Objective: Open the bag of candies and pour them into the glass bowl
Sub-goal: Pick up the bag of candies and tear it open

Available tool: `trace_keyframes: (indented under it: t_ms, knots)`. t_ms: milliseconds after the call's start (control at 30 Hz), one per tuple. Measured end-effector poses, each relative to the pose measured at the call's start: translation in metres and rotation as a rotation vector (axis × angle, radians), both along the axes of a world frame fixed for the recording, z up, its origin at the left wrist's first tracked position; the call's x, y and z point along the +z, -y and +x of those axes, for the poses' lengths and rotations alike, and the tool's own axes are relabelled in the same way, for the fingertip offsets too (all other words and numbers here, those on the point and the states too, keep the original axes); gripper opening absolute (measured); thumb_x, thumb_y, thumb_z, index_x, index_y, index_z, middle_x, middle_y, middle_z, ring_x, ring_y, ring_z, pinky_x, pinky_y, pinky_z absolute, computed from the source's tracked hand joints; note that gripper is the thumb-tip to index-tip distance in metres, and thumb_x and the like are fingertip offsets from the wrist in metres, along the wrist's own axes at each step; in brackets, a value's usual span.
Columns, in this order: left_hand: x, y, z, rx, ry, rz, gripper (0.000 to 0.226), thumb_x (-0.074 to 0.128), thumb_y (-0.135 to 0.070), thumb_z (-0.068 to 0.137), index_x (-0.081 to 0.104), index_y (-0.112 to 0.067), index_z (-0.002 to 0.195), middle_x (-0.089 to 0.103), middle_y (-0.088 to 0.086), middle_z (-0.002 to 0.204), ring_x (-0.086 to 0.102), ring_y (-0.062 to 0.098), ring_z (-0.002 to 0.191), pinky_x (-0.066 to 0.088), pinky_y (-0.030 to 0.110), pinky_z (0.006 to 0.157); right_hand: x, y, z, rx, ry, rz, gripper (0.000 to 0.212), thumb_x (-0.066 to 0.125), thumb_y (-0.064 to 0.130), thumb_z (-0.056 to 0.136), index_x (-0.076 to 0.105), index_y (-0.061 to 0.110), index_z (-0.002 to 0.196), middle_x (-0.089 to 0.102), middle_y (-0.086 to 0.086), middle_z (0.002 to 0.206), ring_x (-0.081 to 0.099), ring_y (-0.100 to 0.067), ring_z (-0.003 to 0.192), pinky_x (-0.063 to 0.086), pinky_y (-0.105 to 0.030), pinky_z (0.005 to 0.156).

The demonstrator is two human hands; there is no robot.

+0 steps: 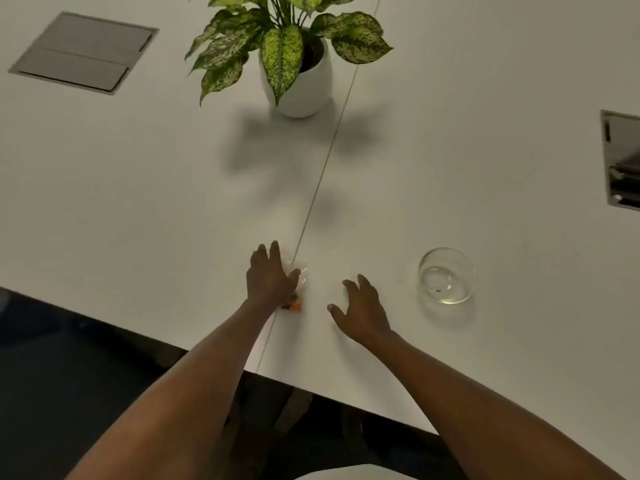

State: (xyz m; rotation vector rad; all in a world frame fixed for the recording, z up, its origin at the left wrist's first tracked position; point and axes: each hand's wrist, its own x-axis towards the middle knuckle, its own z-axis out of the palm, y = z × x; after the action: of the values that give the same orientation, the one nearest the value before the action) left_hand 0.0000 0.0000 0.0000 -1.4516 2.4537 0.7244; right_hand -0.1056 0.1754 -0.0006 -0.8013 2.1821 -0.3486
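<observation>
A small clear bag of candies (298, 301) lies on the white table (138, 202), mostly hidden under my left hand (270, 278); only its shiny edge and an orange-and-dark bit show. My left hand rests over the bag with fingers spread, not visibly gripping it. My right hand (362, 310) hovers just to the right of the bag, fingers apart and holding nothing. The empty glass bowl (446, 275) stands upright on the table to the right of my right hand, apart from it.
A potted plant in a white pot (298, 74) stands at the far middle. A grey cable hatch (83, 51) sits far left, another hatch (621, 161) at the right edge. A seam (322, 178) runs down the table. The table's front edge crosses below my forearms.
</observation>
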Motion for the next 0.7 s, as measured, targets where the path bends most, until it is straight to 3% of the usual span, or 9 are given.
trace_keyframes:
  t_ms: [100, 233, 433, 500, 600, 700]
  knots:
    - [-0.001, 0.005, -0.001, 0.106, -0.031, 0.07, 0.078, 0.066, -0.038, 0.091, 0.029, -0.006, 0.153, 0.045, 0.023, 0.144, 0.043, 0.04, 0.135, 0.044, 0.05, 0.105, -0.005, 0.008, 0.003, 0.031, -0.045, 0.02, 0.074, 0.059, 0.049, 0.097, 0.033, 0.014, 0.157, 0.008, -0.016, 0.172, 0.008, -0.032, 0.158, 0.025, -0.049, 0.123]
    - [-0.01, 0.013, 0.004, 0.155, -0.053, 0.096, 0.064, 0.066, -0.031, 0.09, 0.043, -0.005, 0.144, 0.052, 0.022, 0.132, 0.051, 0.039, 0.125, 0.047, 0.046, 0.1, -0.012, 0.025, 0.009, 0.065, -0.055, 0.012, 0.073, 0.06, 0.049, 0.096, 0.036, 0.014, 0.155, 0.009, -0.016, 0.172, 0.009, -0.033, 0.159, 0.025, -0.049, 0.124]
    - [-0.014, 0.03, 0.005, 0.241, -0.137, 0.232, 0.021, 0.064, -0.017, 0.091, 0.07, -0.006, 0.108, 0.071, 0.014, 0.114, 0.066, 0.028, 0.102, 0.049, 0.032, 0.082, -0.014, 0.036, 0.007, 0.068, -0.054, 0.002, 0.071, 0.061, 0.05, 0.095, 0.038, 0.016, 0.154, 0.013, -0.015, 0.171, 0.013, -0.033, 0.158, 0.029, -0.048, 0.121]
    - [-0.01, 0.033, 0.005, 0.248, -0.145, 0.309, 0.011, 0.067, -0.018, 0.092, 0.071, -0.008, 0.094, 0.074, 0.011, 0.102, 0.064, 0.02, 0.085, 0.046, 0.027, 0.072, -0.013, 0.035, 0.005, 0.046, -0.037, -0.011, 0.07, 0.061, 0.05, 0.095, 0.04, 0.016, 0.153, 0.018, -0.014, 0.17, 0.018, -0.032, 0.156, 0.032, -0.047, 0.12]
    - [0.002, 0.038, 0.005, 0.245, -0.127, 0.487, 0.015, 0.067, -0.012, 0.092, 0.067, -0.011, 0.077, 0.07, 0.009, 0.082, 0.06, 0.016, 0.065, 0.047, 0.026, 0.057, -0.005, 0.035, 0.001, -0.021, 0.016, -0.062, 0.066, 0.063, 0.049, 0.095, 0.046, 0.017, 0.149, 0.03, -0.012, 0.164, 0.032, -0.029, 0.151, 0.038, -0.044, 0.115]
    - [0.022, 0.035, 0.005, 0.228, -0.121, 0.635, 0.01, 0.067, -0.005, 0.09, 0.071, -0.004, 0.08, 0.07, 0.012, 0.076, 0.064, 0.021, 0.066, 0.052, 0.029, 0.058, 0.011, 0.033, -0.004, -0.096, 0.055, -0.14, 0.059, 0.067, 0.046, 0.093, 0.054, 0.016, 0.142, 0.05, -0.008, 0.149, 0.055, -0.024, 0.132, 0.047, -0.037, 0.105]
